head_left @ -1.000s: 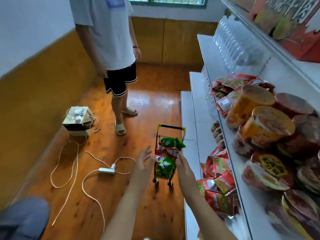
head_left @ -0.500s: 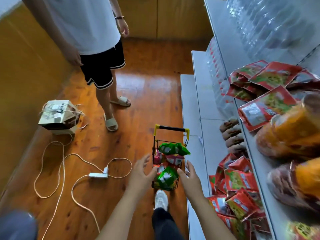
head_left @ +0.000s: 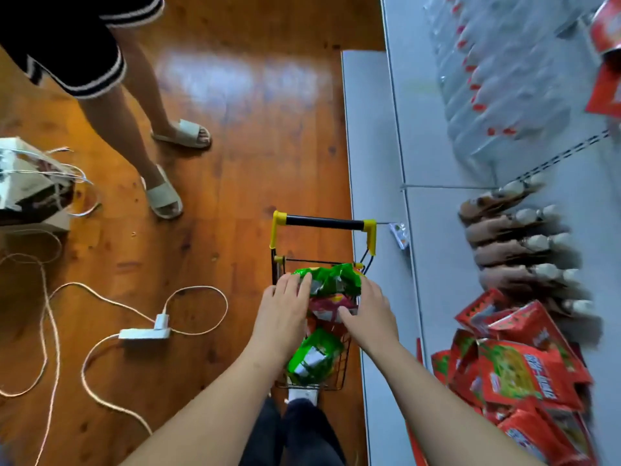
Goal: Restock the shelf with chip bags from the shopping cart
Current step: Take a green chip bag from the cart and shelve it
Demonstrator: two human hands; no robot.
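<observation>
**Two hands on the top bag in the cart**

Two bare forearms reach forward and down from the bottom of the head view, converging over a small wire shopping cart that stands on the wooden floor just beside the shelf. The left hand lies palm down, its fingers nearly straight and close together, the fingertips resting on the left edge of a green chip bag at the top of the pile. The right hand comes in from the other side, fingers loosely spread, thumb stretched inward over a red bag below; its fingers touch the green bag's right edge. Neither hand has curled round the bag, so both are flat against it, one on each side. A second green bag lies lower in the cart, nearer the person, between the two forearms. The cart's black handle with yellow ends points away from the wearer.

On the shelf's lower level, to the right, red chip bags lie heaped, with a row of brown bottles beyond them and clear bottles with red caps further off. At the left, another person in black shorts and pale slippers stands on the floor, near a white power strip with looping cords and a box wound with wires.
</observation>
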